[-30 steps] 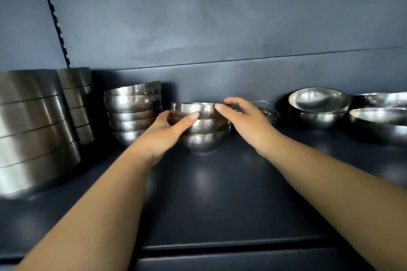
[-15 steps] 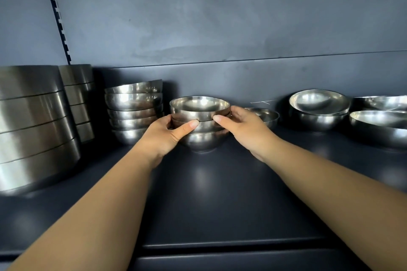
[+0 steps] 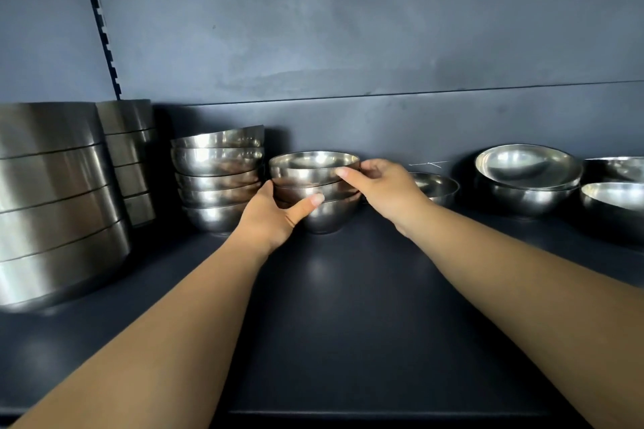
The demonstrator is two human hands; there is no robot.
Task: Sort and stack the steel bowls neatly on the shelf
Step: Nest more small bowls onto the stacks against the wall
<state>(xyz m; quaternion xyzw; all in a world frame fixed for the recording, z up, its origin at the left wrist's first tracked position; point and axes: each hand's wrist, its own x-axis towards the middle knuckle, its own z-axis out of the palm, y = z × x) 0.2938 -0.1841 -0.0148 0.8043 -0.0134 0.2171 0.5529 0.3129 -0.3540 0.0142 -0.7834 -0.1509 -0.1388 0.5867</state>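
The stack of three small steel bowls [image 3: 315, 193], standing on the dark shelf [image 3: 348, 306] beside a taller bowl stack [image 3: 217, 178], is gripped by the left hand [image 3: 275, 216] low and the right hand [image 3: 381, 185] at the top bowl's rim, and is judged rigid, light and slippery, best held from both sides.

Dark blue-grey back wall [image 3: 348, 28] w/ horizontal seam low down; slotted metal upright [image 3: 101, 28] at wall's left. Matte dark surface below wall, faint light glare.
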